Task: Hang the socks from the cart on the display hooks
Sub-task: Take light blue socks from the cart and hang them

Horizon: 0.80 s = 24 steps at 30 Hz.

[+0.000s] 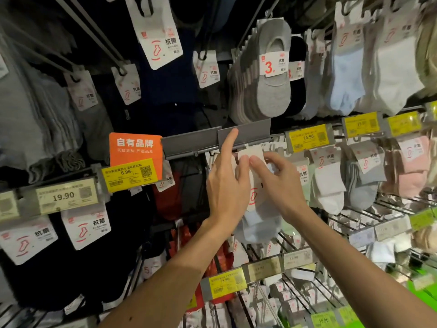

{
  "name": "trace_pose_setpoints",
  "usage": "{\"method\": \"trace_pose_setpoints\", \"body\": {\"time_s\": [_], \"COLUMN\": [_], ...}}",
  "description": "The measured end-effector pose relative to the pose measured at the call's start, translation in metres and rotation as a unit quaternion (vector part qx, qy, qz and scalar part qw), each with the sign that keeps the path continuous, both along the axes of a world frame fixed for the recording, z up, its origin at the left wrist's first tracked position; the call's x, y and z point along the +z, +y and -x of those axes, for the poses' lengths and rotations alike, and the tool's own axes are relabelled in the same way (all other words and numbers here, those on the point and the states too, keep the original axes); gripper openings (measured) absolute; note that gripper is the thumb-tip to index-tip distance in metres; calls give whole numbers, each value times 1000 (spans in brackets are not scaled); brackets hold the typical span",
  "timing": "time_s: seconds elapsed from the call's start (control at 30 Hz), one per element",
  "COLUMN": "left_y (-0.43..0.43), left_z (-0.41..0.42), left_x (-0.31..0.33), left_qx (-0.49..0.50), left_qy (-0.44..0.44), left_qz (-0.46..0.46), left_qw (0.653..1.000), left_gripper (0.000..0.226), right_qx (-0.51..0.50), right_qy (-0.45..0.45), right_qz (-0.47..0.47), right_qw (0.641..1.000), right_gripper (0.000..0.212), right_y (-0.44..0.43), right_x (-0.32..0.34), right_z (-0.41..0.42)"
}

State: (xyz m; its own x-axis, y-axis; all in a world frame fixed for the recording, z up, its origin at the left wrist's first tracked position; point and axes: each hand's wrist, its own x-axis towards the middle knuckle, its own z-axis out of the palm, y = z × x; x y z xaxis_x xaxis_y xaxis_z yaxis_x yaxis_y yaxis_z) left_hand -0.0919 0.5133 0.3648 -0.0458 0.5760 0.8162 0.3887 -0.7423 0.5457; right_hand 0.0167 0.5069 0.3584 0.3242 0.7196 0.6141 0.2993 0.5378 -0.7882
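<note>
Two bare forearms are seen rising from the lower edge toward a wall of hanging socks. Left hand: index finger held straight, its tip laid against a grey label holder on the rail; thumb pressed to the front of the card of a sock pack, the remaining fingers curled at the card's edge. Right hand: fingers bent, the same card pinched near its top from the other side. The sock pack is held between both hands just under the grey label holder, its white card uppermost and pale blue socks hanging below; whether the card's hole is on a hook cannot be told. Row above, right: a full hook of grey low-cut socks marked with a red 3, then light blue socks beside them. Same row as the hands, right: white socks, grey-blue socks and pink socks, each bunch on its own hook, under a yellow price tag reading 16.90. Left of the hands: an orange sign set above a yellow tag reading 6.99, and a pale tag reading 19.90; dark socks with white cards are hung above and below these. Long metal hooks are seen running out from the upper left, each carrying carded packs at its end.
</note>
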Motion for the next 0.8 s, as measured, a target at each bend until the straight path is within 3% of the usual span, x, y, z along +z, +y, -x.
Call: {"method": "trace_pose_setpoints", "body": {"time_s": [0.3, 0.57, 0.67, 0.8], "left_y": [2, 3, 2, 7], "left_z": [-8, -2, 2, 4], "left_x": [5, 1, -2, 0], "left_qx": [6, -35, -44, -19], "left_qy": [-62, -61, -37, -27], "left_qz": [-22, -19, -21, -47], "left_qw": [998, 997, 998, 998], "left_gripper": [20, 20, 25, 23], "right_qx": [61, 86, 85, 64], "right_qy": [31, 24, 35, 56], "right_qz": [-42, -47, -11, 5], "right_qw": [997, 995, 996, 996], "right_gripper": [17, 31, 16, 13], "right_y": [8, 6, 8, 13], "right_x": [18, 8, 2, 7], "right_z": [-1, 0, 1, 6]}}
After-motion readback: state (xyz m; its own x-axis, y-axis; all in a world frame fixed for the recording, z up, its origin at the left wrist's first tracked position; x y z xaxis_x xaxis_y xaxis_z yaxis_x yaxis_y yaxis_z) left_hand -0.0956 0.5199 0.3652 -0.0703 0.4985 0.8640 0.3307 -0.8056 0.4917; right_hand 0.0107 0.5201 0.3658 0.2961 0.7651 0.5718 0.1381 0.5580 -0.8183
